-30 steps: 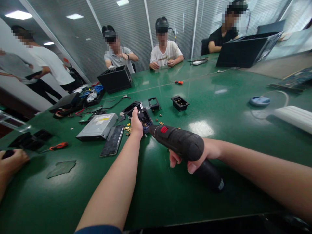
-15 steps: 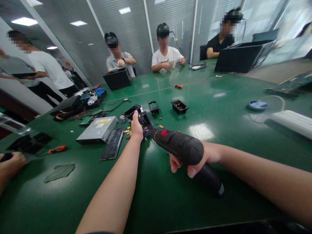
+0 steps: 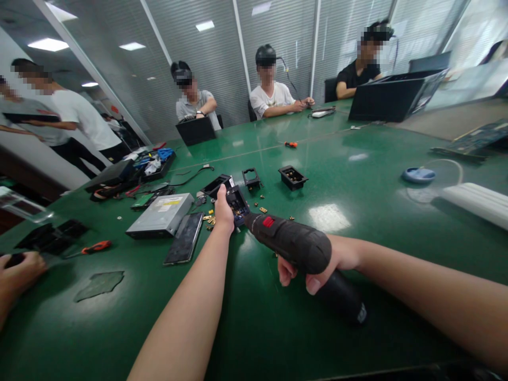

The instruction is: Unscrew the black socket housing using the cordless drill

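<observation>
My left hand [image 3: 224, 209] is wrapped round a black plastic socket box [image 3: 238, 200], tilted with its open side toward the right. My right hand [image 3: 313, 270] grips a black cordless drill [image 3: 291, 241] with a red switch. The drill's front end points into the box; its bit tip is hidden. Small brass screws and plates [image 3: 263, 210] lie scattered around the box. Just beyond are an empty black frame [image 3: 251, 179], another black box [image 3: 220, 183] and a black box with brass parts inside [image 3: 292, 177].
Left of my arm lie a phone [image 3: 184, 238], a silver optical drive [image 3: 160, 214], an orange screwdriver [image 3: 96, 247] and a dark flat scrap [image 3: 99, 286]. A co-worker's hand [image 3: 24, 272] is at the left edge. People sit across the green table [image 3: 397, 222].
The view has tipped up slightly. My hands, the drill and the box keep the same positions relative to each other. Across the table, the middle person's hands have shifted right.
</observation>
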